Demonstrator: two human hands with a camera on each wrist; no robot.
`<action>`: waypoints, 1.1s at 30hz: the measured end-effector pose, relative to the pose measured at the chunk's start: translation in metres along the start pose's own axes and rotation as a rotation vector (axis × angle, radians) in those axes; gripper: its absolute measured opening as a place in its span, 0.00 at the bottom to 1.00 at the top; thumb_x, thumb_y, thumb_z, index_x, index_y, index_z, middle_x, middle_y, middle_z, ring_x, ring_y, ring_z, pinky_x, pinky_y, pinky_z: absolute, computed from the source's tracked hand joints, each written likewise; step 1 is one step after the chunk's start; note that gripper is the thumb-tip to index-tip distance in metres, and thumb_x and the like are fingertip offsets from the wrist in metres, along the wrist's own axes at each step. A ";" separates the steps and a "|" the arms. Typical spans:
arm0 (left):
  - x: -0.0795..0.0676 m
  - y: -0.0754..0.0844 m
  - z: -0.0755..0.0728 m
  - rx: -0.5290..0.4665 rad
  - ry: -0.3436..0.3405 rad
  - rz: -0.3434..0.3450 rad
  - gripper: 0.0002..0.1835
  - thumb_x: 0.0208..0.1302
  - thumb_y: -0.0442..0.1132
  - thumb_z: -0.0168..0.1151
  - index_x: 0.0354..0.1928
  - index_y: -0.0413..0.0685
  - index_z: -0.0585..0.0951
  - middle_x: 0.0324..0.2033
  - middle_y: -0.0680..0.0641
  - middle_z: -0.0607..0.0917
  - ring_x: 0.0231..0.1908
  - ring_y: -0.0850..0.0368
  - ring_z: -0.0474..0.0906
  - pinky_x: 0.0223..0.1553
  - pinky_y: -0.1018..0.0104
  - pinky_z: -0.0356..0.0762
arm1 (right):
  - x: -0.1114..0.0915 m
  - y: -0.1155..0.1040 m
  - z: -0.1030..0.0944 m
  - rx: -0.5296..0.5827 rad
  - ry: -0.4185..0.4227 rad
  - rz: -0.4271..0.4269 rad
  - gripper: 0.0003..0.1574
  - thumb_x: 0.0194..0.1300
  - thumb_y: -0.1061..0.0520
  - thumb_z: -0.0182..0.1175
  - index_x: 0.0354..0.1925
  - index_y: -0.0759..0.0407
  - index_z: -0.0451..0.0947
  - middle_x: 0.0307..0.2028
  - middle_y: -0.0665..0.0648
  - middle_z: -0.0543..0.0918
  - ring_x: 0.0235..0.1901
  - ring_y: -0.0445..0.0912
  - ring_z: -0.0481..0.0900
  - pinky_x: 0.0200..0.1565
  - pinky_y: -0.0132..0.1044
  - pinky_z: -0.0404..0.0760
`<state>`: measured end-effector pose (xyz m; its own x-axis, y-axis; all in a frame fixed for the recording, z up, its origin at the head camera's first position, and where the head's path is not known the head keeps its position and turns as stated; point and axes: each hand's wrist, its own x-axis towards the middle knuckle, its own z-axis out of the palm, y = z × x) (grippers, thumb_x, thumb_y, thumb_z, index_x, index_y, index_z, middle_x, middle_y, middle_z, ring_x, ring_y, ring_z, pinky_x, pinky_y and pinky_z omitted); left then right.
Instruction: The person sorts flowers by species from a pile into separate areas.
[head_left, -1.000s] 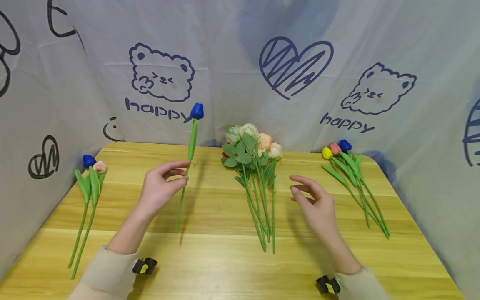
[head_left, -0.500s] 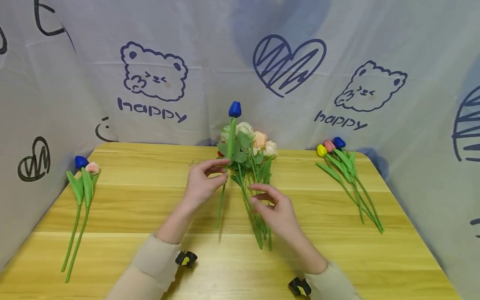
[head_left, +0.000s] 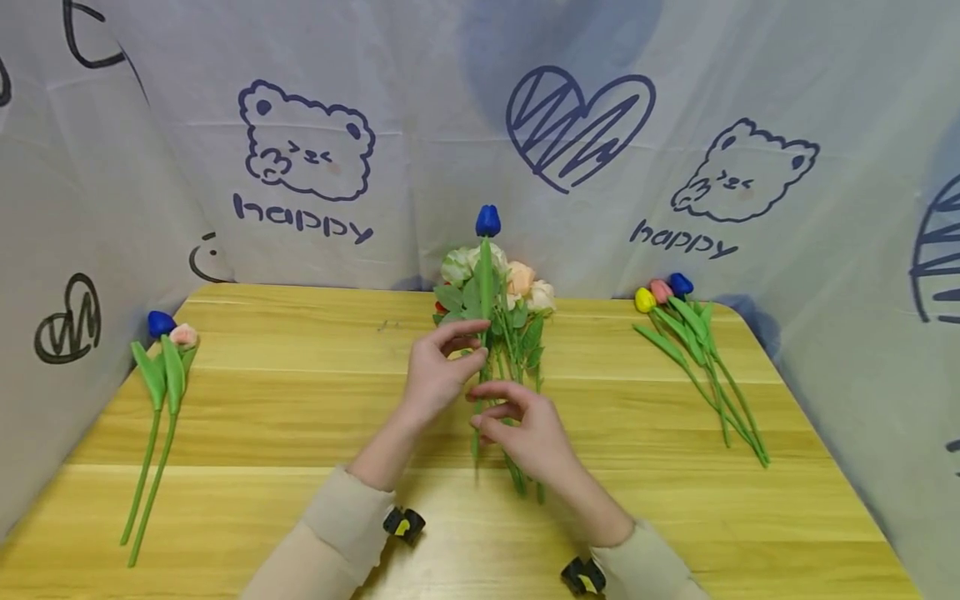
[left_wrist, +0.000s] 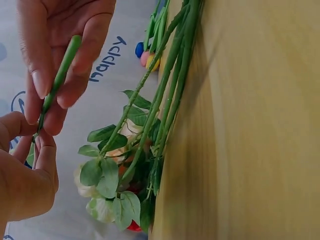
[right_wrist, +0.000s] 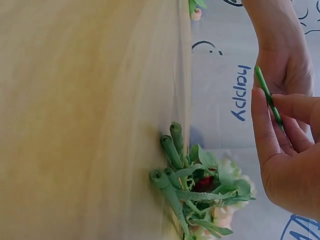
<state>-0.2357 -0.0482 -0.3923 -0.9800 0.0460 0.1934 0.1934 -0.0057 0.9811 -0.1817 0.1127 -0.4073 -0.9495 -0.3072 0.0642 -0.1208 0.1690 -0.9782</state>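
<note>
In the head view my left hand pinches the stem of an artificial blue tulip, held upright over the middle of the table. Lower on the same stem is my right hand, its thumb and fingers around it. In the left wrist view the green stem runs between both hands. The right wrist view shows the stem's lower end sticking out past the right fingertips. Behind the hands lies a bunch of artificial roses, white, peach and red, its stems partly hidden by the right hand.
On the wooden table, a blue tulip and a pale pink tulip lie at the left. Yellow, pink and blue tulips lie at the right. A printed cloth hangs behind the table.
My left hand has carried the blue tulip rightward, in front of the roses. My right hand has come left from beside the roses to the tulip's lower stem.
</note>
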 end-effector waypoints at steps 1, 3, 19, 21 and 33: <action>0.000 0.000 0.000 -0.002 0.004 -0.004 0.20 0.63 0.23 0.64 0.57 0.37 0.85 0.56 0.38 0.85 0.51 0.48 0.81 0.30 0.75 0.75 | 0.000 0.000 0.000 0.002 0.003 0.007 0.22 0.67 0.71 0.66 0.58 0.64 0.82 0.55 0.64 0.85 0.39 0.52 0.89 0.41 0.54 0.89; -0.001 0.000 0.001 -0.005 0.011 -0.008 0.20 0.63 0.24 0.65 0.57 0.38 0.85 0.56 0.38 0.85 0.51 0.47 0.81 0.32 0.75 0.75 | 0.000 0.000 0.000 0.009 0.009 0.023 0.22 0.67 0.72 0.65 0.58 0.63 0.82 0.55 0.65 0.85 0.37 0.54 0.88 0.40 0.54 0.89; -0.002 0.006 0.001 -0.039 -0.004 0.039 0.19 0.65 0.26 0.68 0.58 0.39 0.85 0.56 0.44 0.85 0.54 0.42 0.82 0.46 0.68 0.84 | -0.002 -0.003 -0.010 -0.043 0.025 0.022 0.22 0.68 0.72 0.61 0.58 0.61 0.83 0.56 0.64 0.85 0.41 0.64 0.87 0.39 0.53 0.89; -0.003 0.006 0.001 -0.035 -0.011 0.045 0.19 0.65 0.26 0.69 0.58 0.39 0.85 0.57 0.44 0.84 0.55 0.41 0.82 0.47 0.67 0.85 | -0.003 -0.004 -0.011 -0.045 0.030 0.022 0.22 0.68 0.72 0.62 0.58 0.60 0.83 0.56 0.64 0.85 0.41 0.63 0.87 0.39 0.53 0.89; -0.006 0.012 -0.015 0.004 -0.019 0.112 0.19 0.63 0.22 0.68 0.57 0.35 0.85 0.56 0.39 0.82 0.53 0.40 0.83 0.53 0.63 0.85 | -0.014 0.000 -0.041 -0.079 0.132 0.029 0.21 0.70 0.71 0.62 0.58 0.57 0.84 0.55 0.60 0.86 0.44 0.58 0.87 0.38 0.47 0.90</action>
<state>-0.2280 -0.0632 -0.3815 -0.9513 0.0641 0.3015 0.3016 -0.0081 0.9534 -0.1806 0.1549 -0.4001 -0.9821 -0.1763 0.0663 -0.1100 0.2511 -0.9617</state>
